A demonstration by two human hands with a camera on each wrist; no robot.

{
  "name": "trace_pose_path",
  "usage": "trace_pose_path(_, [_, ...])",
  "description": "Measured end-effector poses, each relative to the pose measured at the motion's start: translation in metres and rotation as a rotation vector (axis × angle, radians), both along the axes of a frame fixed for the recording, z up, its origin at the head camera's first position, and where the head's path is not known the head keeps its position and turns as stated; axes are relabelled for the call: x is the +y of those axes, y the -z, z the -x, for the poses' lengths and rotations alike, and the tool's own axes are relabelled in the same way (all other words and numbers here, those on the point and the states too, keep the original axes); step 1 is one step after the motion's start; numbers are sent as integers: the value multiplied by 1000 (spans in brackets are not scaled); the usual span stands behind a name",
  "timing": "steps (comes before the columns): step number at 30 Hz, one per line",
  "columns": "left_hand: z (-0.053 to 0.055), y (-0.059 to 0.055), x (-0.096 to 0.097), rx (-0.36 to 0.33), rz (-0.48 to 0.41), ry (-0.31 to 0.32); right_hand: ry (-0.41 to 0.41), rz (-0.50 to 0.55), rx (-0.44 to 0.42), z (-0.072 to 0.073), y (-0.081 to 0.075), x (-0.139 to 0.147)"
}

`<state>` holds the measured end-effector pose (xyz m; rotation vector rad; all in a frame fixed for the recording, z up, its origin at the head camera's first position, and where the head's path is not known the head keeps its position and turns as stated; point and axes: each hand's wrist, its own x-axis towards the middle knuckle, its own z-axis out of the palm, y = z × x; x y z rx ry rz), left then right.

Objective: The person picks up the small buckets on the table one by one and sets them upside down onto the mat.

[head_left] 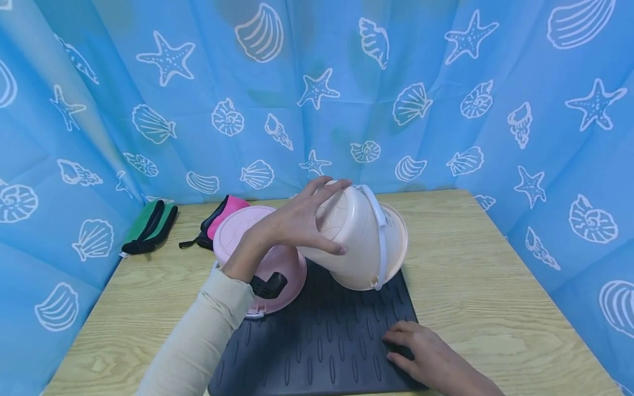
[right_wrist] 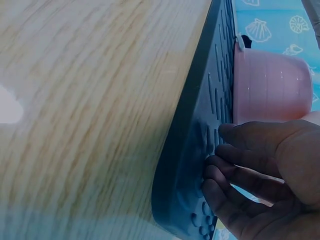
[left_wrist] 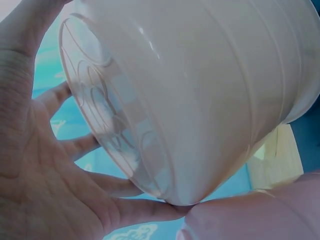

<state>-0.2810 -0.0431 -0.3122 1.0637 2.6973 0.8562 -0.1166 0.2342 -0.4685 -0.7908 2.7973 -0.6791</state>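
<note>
A cream bucket (head_left: 359,236) is tilted over the dark ridged mat (head_left: 327,352), its base toward the left and its rim down to the right. My left hand (head_left: 297,217) grips it by the base, thumb on the near side and fingers spread over the far side; the left wrist view shows the fingers (left_wrist: 117,185) along the base edge. Beside it a pink bucket (head_left: 292,275) stands upside down on the mat, partly hidden by my left forearm. Near the mat's right edge, my right hand (head_left: 421,352) rests with loosely bent fingers, holding nothing.
At the back left of the wooden table (head_left: 475,258) lie a green and black fabric item (head_left: 148,225) and a pink and black one (head_left: 230,212). A black dotted piece (head_left: 269,286) shows beside my left wrist. A blue shell-print curtain (head_left: 317,126) surrounds the table.
</note>
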Motion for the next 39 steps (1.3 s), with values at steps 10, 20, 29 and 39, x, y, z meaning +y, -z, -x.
trace_pose_path(10, [3, 0, 5, 11, 62, 25, -38, 18, -20, 0, 3, 1])
trace_pose_path(20, [7, 3, 11, 6, 114, 28, -13, -8, -30, -2, 0, 0])
trace_pose_path(29, [12, 4, 18, -9, 145, 33, -8, -17, -31, -3, 0, -1])
trace_pose_path(39, [14, 0, 28, -17, 195, 53, -9, -5, -19, -5, 0, -1])
